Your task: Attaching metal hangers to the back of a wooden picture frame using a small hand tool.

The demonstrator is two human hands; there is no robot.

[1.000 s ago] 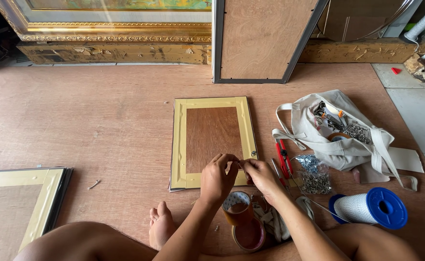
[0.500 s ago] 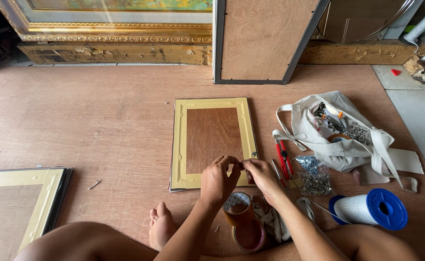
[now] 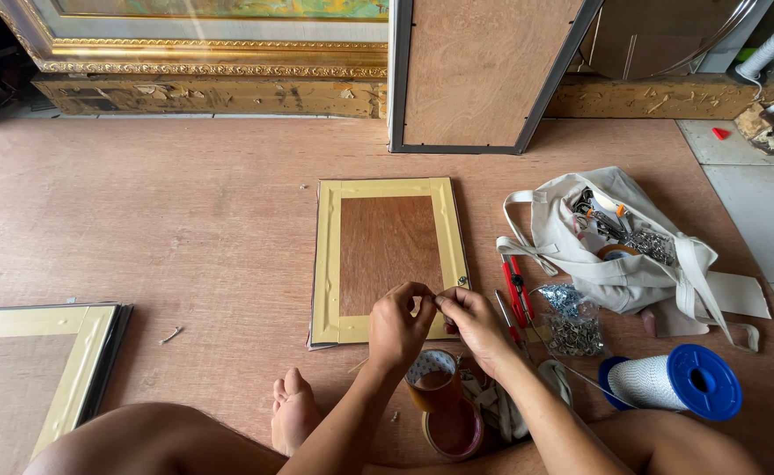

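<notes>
A small picture frame (image 3: 387, 255) lies face down on the wooden floor, with a brown backing board edged in yellow tape. My left hand (image 3: 399, 324) and my right hand (image 3: 473, 321) meet over its near right corner. Their fingertips pinch together on something too small to make out. Just below the hands stand two rolls of brown tape (image 3: 440, 405). A small metal fitting (image 3: 462, 281) sits on the frame's right edge, beside my right hand.
Red-handled pliers (image 3: 514, 290), a clear bag of metal hardware (image 3: 572, 317), a cloth tool bag (image 3: 616, 242) and a blue spool of white cord (image 3: 677, 380) lie to the right. Another taped frame (image 3: 44, 369) lies at left. Large frames (image 3: 484, 70) lean at the back.
</notes>
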